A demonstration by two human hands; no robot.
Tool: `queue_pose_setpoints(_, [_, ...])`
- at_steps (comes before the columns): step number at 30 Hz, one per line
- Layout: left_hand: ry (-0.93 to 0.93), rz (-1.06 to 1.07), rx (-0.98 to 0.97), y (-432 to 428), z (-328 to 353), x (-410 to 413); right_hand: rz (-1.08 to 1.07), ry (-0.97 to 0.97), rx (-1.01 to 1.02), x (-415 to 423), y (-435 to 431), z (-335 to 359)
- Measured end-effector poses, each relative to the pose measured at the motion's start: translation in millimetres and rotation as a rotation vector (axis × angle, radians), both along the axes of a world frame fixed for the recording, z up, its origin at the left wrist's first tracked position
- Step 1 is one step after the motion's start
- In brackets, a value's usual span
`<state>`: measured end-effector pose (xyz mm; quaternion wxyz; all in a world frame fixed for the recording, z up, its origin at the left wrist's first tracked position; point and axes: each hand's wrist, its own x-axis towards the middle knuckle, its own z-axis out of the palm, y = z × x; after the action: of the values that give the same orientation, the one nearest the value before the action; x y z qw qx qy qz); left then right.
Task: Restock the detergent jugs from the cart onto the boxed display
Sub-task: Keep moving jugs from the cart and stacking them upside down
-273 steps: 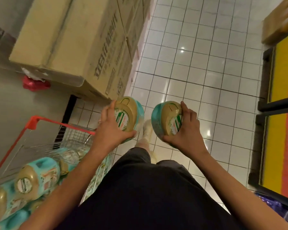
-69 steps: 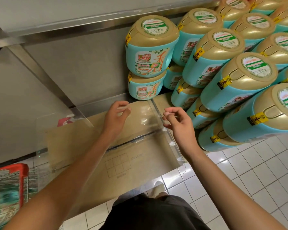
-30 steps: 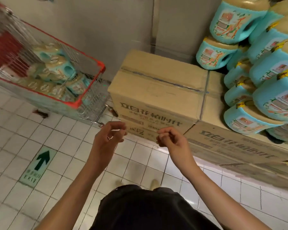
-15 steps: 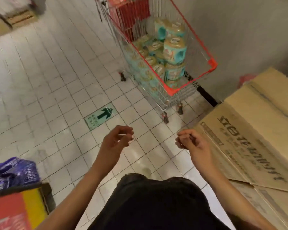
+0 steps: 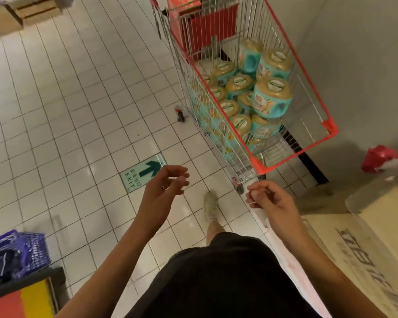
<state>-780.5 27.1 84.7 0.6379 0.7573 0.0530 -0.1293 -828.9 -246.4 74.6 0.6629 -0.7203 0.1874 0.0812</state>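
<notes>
A wire shopping cart (image 5: 294, 154) with red rims stands ahead against the grey wall. It holds several teal detergent jugs (image 5: 271, 98) with gold lids, piled on each other. My left hand (image 5: 164, 187) hangs over the tiled floor, fingers loosely curled, holding nothing. My right hand (image 5: 268, 198) is level with it, just short of the cart's near corner, also loosely curled and empty. A cardboard box of the display (image 5: 363, 239) lies at the lower right beside my right arm. The stacked jugs on the display are out of view.
A green EXIT arrow tile (image 5: 144, 173) is set in the white floor by my left hand. A purple basket (image 5: 16, 251) and a red-and-yellow stand (image 5: 21, 299) sit at the lower left. A red bag (image 5: 377, 158) lies by the wall. My foot (image 5: 210, 206) steps forward.
My view has swung from the display to the cart, which is nearer now. Both hands stay empty and loosely curled; the jugs I carried earlier are gone from them.
</notes>
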Motion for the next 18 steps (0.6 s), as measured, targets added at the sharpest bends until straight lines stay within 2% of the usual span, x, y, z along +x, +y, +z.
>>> queue_pose_setpoints(12, [0.065, 0.069, 0.085, 14, -8, 213, 0.104, -0.021, 0.017, 266, 11, -3])
queue_pose_setpoints(18, [0.05, 0.002, 0.122, 42, -14, 324, 0.064, -0.027, 0.026, 367, 36, -9])
